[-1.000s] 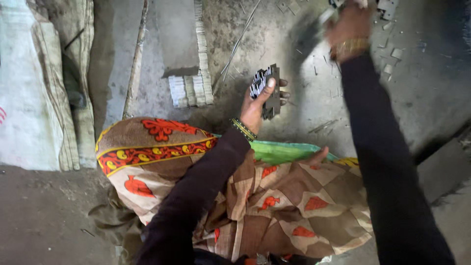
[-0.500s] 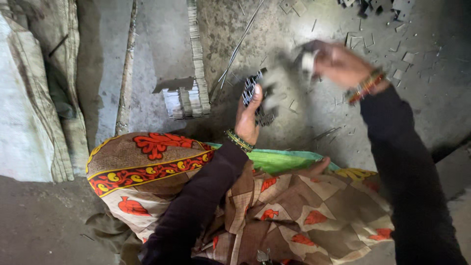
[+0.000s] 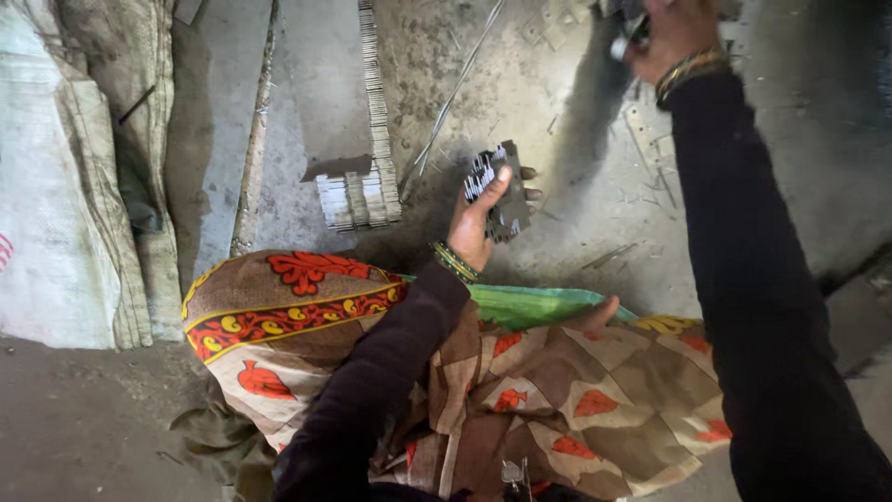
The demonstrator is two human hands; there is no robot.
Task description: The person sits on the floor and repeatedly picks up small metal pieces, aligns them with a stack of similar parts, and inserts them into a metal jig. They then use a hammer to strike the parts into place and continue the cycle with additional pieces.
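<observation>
right hand (image 3: 671, 37) risen, 1 plate stack (image 3: 500, 191) — left hand (image 3: 476, 223)

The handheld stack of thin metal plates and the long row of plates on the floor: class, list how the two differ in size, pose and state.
The handheld stack is short and compact; the floor row is long, running up out of view. The handheld stack is lifted off the ground, gripped in the left hand; the floor row rests untouched on the grey floor. The handheld stack looks darker; the floor row looks paler. Both are thin plates packed face to face, showing their edges.
</observation>
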